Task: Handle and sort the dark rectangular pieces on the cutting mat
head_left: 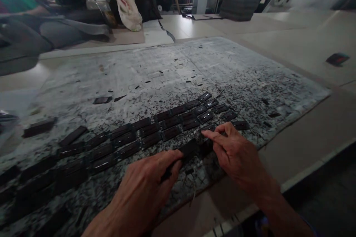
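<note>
My left hand [147,185] is closed round a dark tool handle [178,161] near the front edge of a scarred grey cutting mat [167,70]. My right hand [233,152] lies just to its right, fingers pressed together on a small dark piece [204,144] at the tool's tip. Above both hands, rows of small dark rectangular pieces [155,131] run across the mat from lower left to upper right, laid side by side.
Loose dark scraps [102,100] lie scattered on the mat. The mat rests on a wide beige table [306,44]. A dark object [337,58] sits at far right. A white bag [126,5] and a person in green [16,0] are at the back.
</note>
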### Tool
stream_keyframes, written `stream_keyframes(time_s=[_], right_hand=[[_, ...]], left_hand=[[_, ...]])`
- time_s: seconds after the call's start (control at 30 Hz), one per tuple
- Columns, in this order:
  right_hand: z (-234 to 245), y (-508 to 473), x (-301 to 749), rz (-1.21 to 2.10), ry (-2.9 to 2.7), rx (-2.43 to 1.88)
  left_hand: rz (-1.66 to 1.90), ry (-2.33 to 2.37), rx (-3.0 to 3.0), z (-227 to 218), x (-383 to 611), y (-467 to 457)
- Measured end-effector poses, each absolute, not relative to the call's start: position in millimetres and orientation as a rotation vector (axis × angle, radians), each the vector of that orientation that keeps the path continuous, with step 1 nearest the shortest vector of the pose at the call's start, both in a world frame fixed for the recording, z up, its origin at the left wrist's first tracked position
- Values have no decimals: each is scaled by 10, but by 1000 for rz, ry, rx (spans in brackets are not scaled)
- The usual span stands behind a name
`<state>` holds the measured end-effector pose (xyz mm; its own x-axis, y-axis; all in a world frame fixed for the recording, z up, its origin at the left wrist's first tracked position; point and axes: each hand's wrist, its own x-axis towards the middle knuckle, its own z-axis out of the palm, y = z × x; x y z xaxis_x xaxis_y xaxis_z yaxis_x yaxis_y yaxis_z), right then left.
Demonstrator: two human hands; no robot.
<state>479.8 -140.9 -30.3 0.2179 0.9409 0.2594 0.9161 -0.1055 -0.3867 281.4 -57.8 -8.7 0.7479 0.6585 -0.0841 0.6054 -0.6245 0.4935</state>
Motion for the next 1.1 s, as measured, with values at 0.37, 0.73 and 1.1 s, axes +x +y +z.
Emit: stream_keyframes(time_s=[0.37,0.73,1.1], right_hand=[[-290,-1318,4674,-106,-1685,-2108],[-281,-1264,4619,-29,-1669,-2171],[-257,-1282,4697,64,-1625,-2089]], left_hand=[[-61,917,2522,10,2848,-612],[310,1004,2291,100,2693,-465],[-3,716,2767,130,3070,-398]])
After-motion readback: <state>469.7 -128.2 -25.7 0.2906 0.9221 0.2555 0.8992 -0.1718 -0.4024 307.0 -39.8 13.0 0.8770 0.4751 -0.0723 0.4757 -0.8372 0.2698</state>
